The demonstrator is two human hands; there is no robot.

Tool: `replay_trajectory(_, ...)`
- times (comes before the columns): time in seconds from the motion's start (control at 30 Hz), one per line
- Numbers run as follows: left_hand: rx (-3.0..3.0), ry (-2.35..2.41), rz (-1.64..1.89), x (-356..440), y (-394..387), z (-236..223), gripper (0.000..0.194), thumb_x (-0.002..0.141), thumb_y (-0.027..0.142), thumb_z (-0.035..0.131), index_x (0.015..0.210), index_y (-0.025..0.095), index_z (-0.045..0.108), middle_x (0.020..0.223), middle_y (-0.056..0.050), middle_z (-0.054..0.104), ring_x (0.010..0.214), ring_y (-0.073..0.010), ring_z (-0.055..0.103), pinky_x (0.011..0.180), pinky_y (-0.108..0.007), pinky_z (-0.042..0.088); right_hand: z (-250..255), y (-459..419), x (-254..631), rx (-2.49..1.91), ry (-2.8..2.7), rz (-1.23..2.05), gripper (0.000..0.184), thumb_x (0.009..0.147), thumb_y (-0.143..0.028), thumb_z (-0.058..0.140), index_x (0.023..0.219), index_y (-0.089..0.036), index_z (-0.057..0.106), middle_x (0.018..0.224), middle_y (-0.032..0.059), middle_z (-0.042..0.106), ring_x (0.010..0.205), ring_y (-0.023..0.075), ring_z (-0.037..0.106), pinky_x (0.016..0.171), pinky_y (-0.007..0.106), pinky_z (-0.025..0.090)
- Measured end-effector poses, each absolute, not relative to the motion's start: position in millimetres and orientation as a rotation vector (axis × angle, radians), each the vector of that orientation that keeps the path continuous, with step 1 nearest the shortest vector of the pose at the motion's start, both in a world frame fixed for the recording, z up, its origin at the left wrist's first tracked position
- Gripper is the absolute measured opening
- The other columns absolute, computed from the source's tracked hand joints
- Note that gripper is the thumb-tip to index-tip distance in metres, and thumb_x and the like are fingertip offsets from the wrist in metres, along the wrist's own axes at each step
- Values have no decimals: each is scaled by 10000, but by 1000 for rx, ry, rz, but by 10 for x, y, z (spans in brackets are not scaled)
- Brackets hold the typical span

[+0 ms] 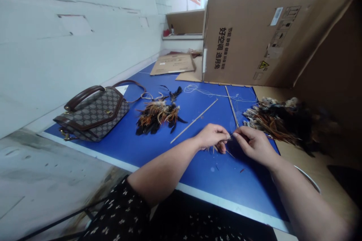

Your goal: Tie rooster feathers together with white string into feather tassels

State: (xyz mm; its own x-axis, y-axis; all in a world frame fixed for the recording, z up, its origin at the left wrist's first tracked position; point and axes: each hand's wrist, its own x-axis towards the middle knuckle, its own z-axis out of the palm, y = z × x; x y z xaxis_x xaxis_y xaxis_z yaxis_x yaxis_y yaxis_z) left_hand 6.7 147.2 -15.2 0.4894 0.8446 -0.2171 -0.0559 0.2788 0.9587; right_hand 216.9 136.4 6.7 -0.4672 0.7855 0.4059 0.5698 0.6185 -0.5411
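Over the front of the blue tabletop, my left hand is closed on a few feathers, whose thin brownish tips poke out below the fingers. Close beside it, my right hand pinches thumb against forefinger at the left fingertips; what lies in that pinch is too small to make out. A loose pile of brown and black feathers rests to the left. Farther right lies a bigger heap of feathers with pale fluffy ends. One thin stick lies left of my hands, another strip beyond them.
A brown patterned handbag stands at the table's left, by the white wall. Tangled white thread lies toward the back. A large cardboard box rises behind on the right, and flat cardboard lies at the far end.
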Motion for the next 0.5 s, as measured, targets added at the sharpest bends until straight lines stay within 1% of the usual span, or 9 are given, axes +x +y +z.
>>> replay_trajectory(0.1,1144,904,721,71,1490,-168,213,825,295,756,869,104,671,551,-39,653,483,-182,679,530,-267,548,64,1337,2139,-1068,-2171,390,208,1005,-331,565,857,-210,649,681,8,590,605,159,524,606,289,404)
replay_trajectory(0.23,1211,924,720,74,1497,-195,160,814,251,709,846,94,700,550,-62,675,485,-170,666,540,-259,534,26,1332,2116,-1054,-2189,402,206,1005,-330,568,864,-212,659,687,7,604,608,158,533,603,283,401)
replay_trajectory(0.4,1240,884,751,72,1480,-197,209,804,313,710,892,129,667,518,-34,651,455,-157,639,493,-217,476,-20,1370,2119,-1093,-2140,416,205,1008,-348,571,888,-215,670,691,5,623,603,159,540,596,281,407)
replay_trajectory(0.5,1206,829,768,71,1469,-181,247,798,359,717,900,151,633,491,-5,615,423,-151,606,471,-218,464,-34,1389,2125,-1104,-2110,432,219,1013,-365,566,897,-213,672,688,2,627,599,156,541,594,281,417)
